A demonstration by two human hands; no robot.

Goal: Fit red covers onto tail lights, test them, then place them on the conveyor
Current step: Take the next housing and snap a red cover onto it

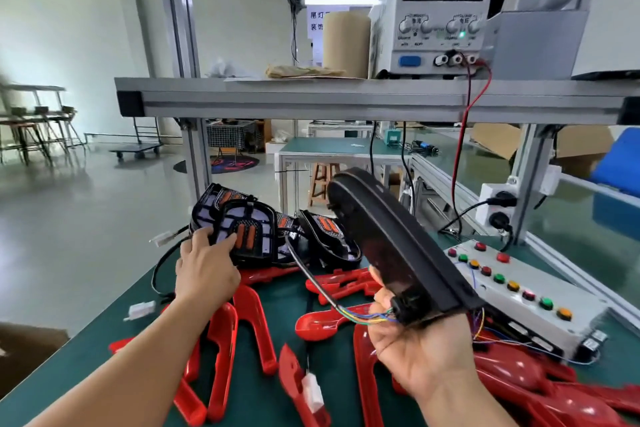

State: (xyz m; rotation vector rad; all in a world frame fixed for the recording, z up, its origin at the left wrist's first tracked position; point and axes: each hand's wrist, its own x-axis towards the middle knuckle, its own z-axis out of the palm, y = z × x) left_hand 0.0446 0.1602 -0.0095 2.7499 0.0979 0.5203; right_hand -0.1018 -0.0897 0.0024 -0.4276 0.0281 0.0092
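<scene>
My right hand grips a dark tail light by its lower end and holds it tilted above the green table, back side toward me, coloured wires trailing from it. My left hand reaches to a pile of uncovered tail lights at the back of the table; its fingers touch the front one's edge. Several red covers lie scattered across the near table.
A white test box with coloured buttons sits at the right. A power supply stands on the overhead shelf, red and black leads hanging down. White connectors lie on the table's left. The conveyor's green belt runs at the far right.
</scene>
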